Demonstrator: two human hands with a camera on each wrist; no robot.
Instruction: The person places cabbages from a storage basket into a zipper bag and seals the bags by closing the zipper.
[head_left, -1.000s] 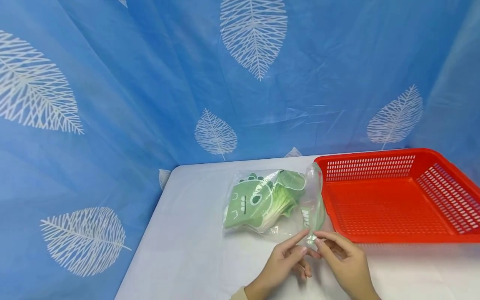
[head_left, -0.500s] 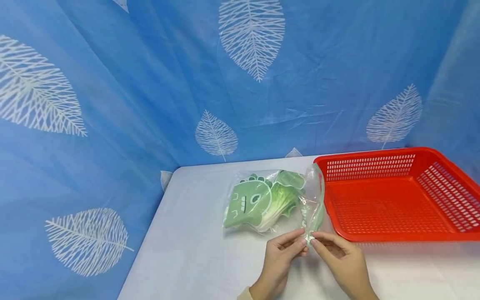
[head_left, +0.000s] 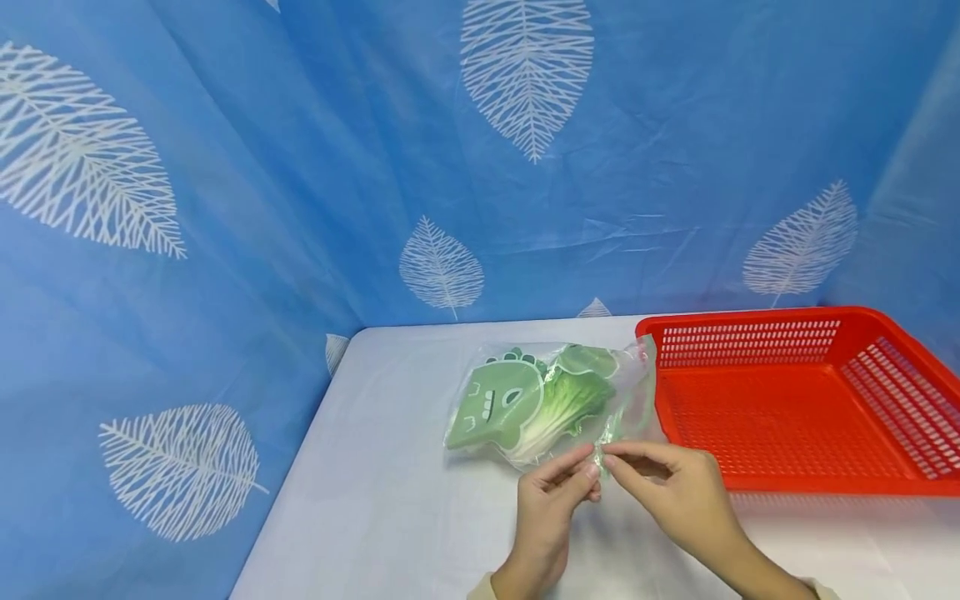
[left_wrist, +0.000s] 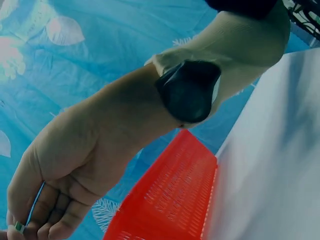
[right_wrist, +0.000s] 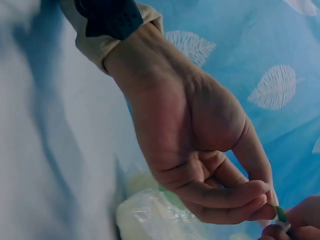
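Observation:
On the white table lies a clear plastic bag (head_left: 487,412) printed with a green cartoon dinosaur face. A leafy cabbage (head_left: 562,417), white at the stalk and green at the leaves, shows inside it. My left hand (head_left: 546,510) pinches the near corner of the bag's green-edged end between thumb and index finger. Right beside it, my right hand (head_left: 678,493) pinches the same edge, fingertips almost touching the left ones. In the right wrist view, a small green strip of the bag edge (right_wrist: 281,215) shows between the fingertips. The exact fold there is hidden by the fingers.
A red perforated plastic basket (head_left: 780,417) stands right of the bag, whose far right corner meets its rim. Blue cloth (head_left: 337,167) with white leaf prints hangs behind and to the left of the table (head_left: 375,467).
Both hands have shifted slightly left along with the pinched corner. The left fingers, spread earlier, have closed in on the edge. The bag's raised right end now lies flatter.

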